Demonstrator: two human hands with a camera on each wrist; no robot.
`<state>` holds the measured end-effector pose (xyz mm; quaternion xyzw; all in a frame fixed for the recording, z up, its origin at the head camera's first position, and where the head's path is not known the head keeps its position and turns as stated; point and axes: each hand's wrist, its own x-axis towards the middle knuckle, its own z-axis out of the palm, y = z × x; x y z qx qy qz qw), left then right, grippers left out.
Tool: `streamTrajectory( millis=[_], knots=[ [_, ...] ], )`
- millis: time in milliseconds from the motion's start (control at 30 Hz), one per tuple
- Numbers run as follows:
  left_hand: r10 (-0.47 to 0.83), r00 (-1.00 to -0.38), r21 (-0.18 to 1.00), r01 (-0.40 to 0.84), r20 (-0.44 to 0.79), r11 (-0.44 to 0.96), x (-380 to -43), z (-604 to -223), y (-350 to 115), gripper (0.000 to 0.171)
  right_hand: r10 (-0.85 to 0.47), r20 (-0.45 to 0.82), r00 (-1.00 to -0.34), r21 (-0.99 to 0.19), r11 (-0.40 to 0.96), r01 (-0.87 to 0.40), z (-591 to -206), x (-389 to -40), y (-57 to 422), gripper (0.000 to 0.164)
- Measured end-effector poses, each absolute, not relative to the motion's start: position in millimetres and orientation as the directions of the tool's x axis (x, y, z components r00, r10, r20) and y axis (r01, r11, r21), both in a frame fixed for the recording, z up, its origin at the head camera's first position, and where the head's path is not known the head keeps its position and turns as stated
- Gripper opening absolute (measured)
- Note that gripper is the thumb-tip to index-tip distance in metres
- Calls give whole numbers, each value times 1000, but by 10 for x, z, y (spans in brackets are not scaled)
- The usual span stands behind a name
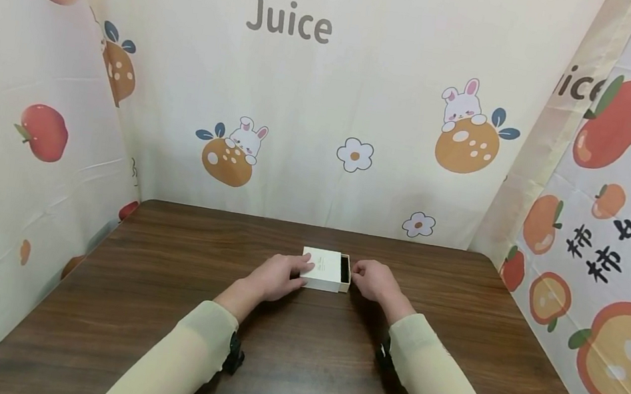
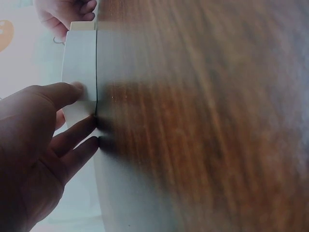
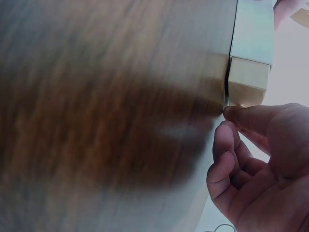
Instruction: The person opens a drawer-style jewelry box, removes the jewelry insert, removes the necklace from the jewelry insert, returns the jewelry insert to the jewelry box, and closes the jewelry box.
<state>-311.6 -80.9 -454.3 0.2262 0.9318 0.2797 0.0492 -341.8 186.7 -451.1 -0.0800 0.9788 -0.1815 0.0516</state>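
A white drawer-style box (image 1: 322, 267) lies on the table, with small unreadable print on its lid. Its inner drawer (image 1: 346, 272) sticks out of the sleeve on the right and shows a dark inside. My left hand (image 1: 275, 276) holds the sleeve's left end; in the left wrist view the thumb (image 2: 67, 93) presses the near side. At the drawer's outer end, my right hand (image 1: 374, 279) pinches with thumb and curled fingers. The exact bit between those fingertips is hidden. The cream drawer end (image 3: 247, 77) shows just above the thumb in the right wrist view.
The dark wooden table (image 1: 291, 369) carries the box near its far side. Printed curtains hang around it: a back one (image 1: 330, 91) with rabbits and flowers, others with fruit at left and right. Black straps (image 1: 234, 355) with cameras sit on both wrists.
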Motion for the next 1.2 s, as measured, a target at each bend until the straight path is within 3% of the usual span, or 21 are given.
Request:
streamTrajectory(
  millis=[1200],
  knots=[
    [463,-883,552,423,75,718,-3103,-4551,-814,48,-160,-92,-983,-390,914,-112,-4507,-3406,1992,17]
  ],
)
